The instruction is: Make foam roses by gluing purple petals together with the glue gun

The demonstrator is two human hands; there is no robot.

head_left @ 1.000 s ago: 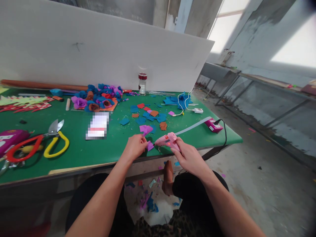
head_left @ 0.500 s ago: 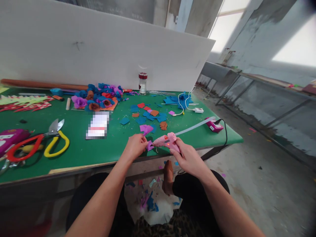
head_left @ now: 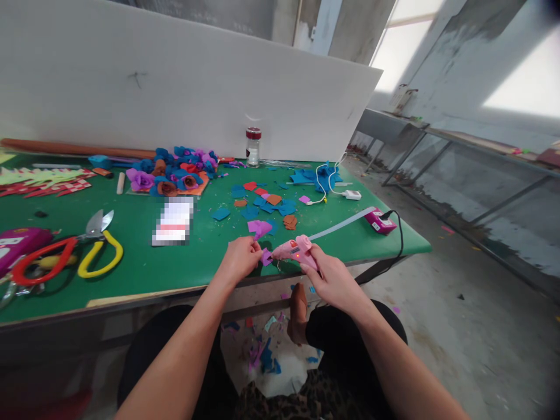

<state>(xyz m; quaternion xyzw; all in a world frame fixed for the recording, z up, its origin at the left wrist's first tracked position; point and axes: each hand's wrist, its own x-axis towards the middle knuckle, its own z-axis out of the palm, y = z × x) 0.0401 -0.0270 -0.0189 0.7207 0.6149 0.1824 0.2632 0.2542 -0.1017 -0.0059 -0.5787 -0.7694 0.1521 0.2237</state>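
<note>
Near the table's front edge, my left hand (head_left: pixel 242 257) pinches a small purple paper piece (head_left: pixel 266 256) between its fingertips. My right hand (head_left: pixel 329 272) is wrapped round the handle of a pink glue gun (head_left: pixel 294 251), whose nozzle points left at the purple piece, touching it or very close. A long clear glue stick (head_left: pixel 341 224) sticks out of the back of the gun. Just beyond my left fingers lies another purple paper piece (head_left: pixel 259 227). Blue, red and brown paper pieces (head_left: pixel 274 200) are scattered behind it.
Paper flowers (head_left: pixel 175 172) are heaped at the back left of the green table (head_left: pixel 144 269). Scissors with red and yellow handles (head_left: pixel 100 256) lie at the left. A jar (head_left: pixel 252 148) stands near the white board. A magenta power strip (head_left: pixel 380 221) with a black cord sits at the right.
The purple piece and the glue gun's nozzle have shifted very slightly; both hands keep their hold. Little else differs.
</note>
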